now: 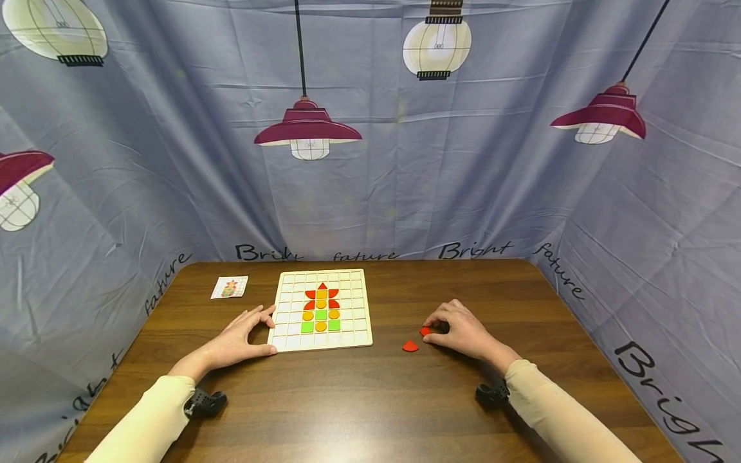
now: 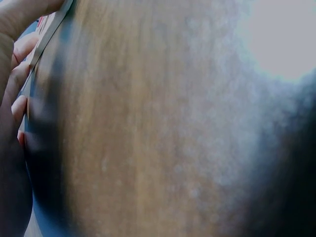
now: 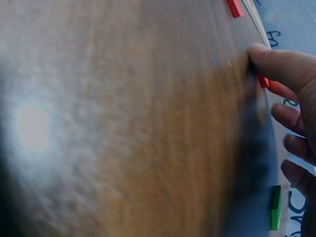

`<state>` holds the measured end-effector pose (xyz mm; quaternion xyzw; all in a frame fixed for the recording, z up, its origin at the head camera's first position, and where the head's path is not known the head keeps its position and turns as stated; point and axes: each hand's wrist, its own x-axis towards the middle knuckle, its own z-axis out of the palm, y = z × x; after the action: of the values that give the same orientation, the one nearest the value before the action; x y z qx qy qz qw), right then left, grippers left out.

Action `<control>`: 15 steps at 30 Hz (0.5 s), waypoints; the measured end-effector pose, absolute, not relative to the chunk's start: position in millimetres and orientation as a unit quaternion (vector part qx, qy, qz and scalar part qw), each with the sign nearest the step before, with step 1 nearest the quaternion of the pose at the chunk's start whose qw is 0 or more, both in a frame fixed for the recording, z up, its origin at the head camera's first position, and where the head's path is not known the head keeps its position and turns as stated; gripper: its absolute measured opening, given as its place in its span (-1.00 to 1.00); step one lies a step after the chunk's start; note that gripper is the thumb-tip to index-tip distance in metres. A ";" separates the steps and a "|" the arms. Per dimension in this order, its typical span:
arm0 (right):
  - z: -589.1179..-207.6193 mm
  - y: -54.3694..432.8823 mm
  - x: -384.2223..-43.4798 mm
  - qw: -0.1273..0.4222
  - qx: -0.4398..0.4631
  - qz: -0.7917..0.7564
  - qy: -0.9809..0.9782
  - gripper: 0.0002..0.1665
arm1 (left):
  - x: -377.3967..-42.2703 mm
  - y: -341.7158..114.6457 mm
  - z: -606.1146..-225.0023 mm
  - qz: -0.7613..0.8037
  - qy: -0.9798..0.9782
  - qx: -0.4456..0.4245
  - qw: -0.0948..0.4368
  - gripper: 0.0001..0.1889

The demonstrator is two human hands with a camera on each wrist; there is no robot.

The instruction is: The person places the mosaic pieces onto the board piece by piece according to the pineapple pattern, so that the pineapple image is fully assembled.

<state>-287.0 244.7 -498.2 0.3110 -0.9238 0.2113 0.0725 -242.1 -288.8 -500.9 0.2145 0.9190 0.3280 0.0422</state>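
A cream gridded board [image 1: 353, 334] lies on the table, bearing a figure of red, orange and green flat pieces. My left hand [image 1: 234, 337] rests at its left edge, thumb by the near corner and fingers spread along the side. In the left wrist view, the fingers [image 2: 19, 74] show beside the board's edge. My right hand [image 1: 460, 331] pinches a red piece [image 1: 425, 331] between thumb and index finger, low over the table. Another red piece [image 1: 410, 346], fan-shaped, lies just left of that hand. In the right wrist view, a green piece [image 3: 275, 207] lies beyond the curled fingers.
A small white card [image 1: 229, 287] printed with a coloured grid pattern lies at the back left of the brown wooden table [image 1: 347, 405]. Grey-blue curtain [image 1: 370, 193] printed with lamps and lettering stands behind and at both sides.
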 end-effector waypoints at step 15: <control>-503.3 239.7 -286.2 0.110 0.282 0.176 -0.937 -0.62 | -240.7 -288.0 -500.8 0.327 0.919 0.215 0.038 -0.52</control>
<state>-286.2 239.7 -503.3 0.2817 -0.9367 0.1763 0.1099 -240.7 -288.0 -500.8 0.2153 0.9193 0.3274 0.0376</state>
